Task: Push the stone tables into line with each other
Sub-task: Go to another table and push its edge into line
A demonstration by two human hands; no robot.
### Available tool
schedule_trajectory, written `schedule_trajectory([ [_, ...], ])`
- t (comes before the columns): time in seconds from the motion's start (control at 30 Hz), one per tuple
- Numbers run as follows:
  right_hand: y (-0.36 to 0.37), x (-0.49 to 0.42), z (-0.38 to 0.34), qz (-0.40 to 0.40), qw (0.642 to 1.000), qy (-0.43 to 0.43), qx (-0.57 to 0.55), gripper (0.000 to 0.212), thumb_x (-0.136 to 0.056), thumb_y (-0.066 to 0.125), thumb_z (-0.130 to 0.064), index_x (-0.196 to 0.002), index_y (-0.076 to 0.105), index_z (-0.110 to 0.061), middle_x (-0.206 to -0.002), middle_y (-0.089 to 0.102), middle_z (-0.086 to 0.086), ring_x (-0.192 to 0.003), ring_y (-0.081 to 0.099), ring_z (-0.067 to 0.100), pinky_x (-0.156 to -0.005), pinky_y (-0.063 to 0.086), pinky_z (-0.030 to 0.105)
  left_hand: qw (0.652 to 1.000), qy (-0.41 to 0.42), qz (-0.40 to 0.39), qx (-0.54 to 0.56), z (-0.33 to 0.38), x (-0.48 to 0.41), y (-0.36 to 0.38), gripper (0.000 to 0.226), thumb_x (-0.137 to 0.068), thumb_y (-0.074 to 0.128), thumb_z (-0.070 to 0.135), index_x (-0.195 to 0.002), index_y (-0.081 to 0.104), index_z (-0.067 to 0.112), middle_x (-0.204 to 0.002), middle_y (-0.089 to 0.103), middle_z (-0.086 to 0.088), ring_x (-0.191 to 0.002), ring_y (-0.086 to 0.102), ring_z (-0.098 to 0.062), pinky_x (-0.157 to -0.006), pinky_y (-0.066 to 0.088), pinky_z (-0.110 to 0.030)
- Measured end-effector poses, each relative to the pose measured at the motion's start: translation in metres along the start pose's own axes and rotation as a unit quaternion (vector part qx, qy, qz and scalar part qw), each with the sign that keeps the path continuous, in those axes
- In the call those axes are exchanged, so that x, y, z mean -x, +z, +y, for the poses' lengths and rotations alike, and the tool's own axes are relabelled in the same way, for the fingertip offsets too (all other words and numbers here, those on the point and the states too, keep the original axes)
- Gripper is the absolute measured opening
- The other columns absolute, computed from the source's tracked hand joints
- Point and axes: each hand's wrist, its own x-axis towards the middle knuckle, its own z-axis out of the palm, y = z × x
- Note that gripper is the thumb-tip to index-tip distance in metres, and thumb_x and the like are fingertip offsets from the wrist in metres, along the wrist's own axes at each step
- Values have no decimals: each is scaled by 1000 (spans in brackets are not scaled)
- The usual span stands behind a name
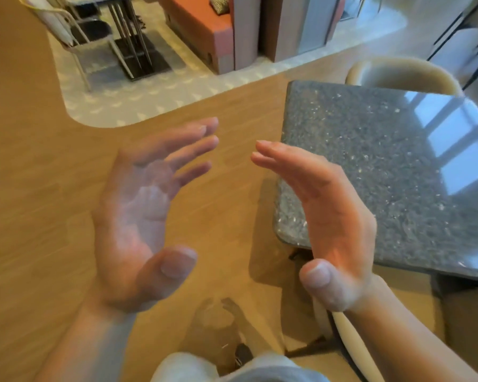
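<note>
Both the left hand point(138, 216) and right hand point(331, 216) were spread open and empty; the stone counter point(397, 172) lay right, best pushed with flat palms low on its edge

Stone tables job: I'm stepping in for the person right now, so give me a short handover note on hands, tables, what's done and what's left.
Left hand: open, palm turned inward, held over the wooden floor, touching nothing.
Right hand: open, palm facing the left one, held in front of the near left corner of the stone table; whether it touches the table is unclear.
Tables: only one grey speckled stone table shows, at right, with a beige chair behind it. Any partner table is out of view.
Done: cannot be judged from this view.
Left: find the other table, push until the edges line up.
</note>
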Motion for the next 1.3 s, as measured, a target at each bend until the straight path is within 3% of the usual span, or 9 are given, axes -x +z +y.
schedule_trajectory([
  [0.1, 33, -45, 32, 31, 999, 19, 31, 82, -97, 54, -69, -144, 47, -2, -145, 57, 25, -139, 56, 45, -113, 46, 64, 1000, -13, 3, 18, -35, -46, -45, 67, -76, 77, 76, -132, 65, 42, -146, 64, 4, -139, 59, -40, -113, 47, -59],
  [0.4, 121, -169, 131, 147, 981, 40, 118, 82, -98, 53, -67, -142, 48, 2, -146, 56, 26, -139, 56, 47, -113, 45, 65, 983, -18, -161, 84, -134, -204, -181, 68, -82, 69, 78, -135, 55, 36, -149, 56, 1, -141, 57, -36, -113, 47, -55],
  [0.53, 133, -202, 152, 207, 963, 42, 165, 82, -98, 52, -67, -143, 50, 2, -145, 55, 27, -139, 55, 47, -113, 45, 65, 965, -13, -219, 141, -165, -260, -197, 66, -83, 70, 77, -135, 58, 38, -147, 59, 2, -140, 58, -38, -113, 47, -58],
  [0.73, 121, -246, 197, 291, 928, 38, 228, 79, -98, 51, -69, -142, 48, -3, -144, 56, 25, -138, 56, 48, -113, 45, 64, 929, -11, -307, 204, -228, -344, -184, 65, -84, 71, 74, -137, 59, 37, -148, 61, 5, -139, 58, -40, -112, 47, -57],
  [1.07, 49, -331, 280, 372, 878, 19, 299, 80, -97, 50, -70, -141, 45, -3, -145, 55, 20, -136, 58, 43, -114, 48, 55, 879, -2, -428, 211, -311, -486, -130, 69, -86, 69, 73, -138, 52, 30, -149, 58, 1, -141, 58, -41, -112, 47, -56],
  [1.3, 29, -351, 292, 435, 819, 49, 372, 80, -98, 47, -72, -141, 43, -5, -144, 54, 20, -138, 58, 41, -114, 48, 55, 810, 5, -512, 287, -355, -533, -72, 64, -86, 69, 73, -139, 57, 39, -149, 61, 5, -141, 59, -37, -112, 47, -51],
])
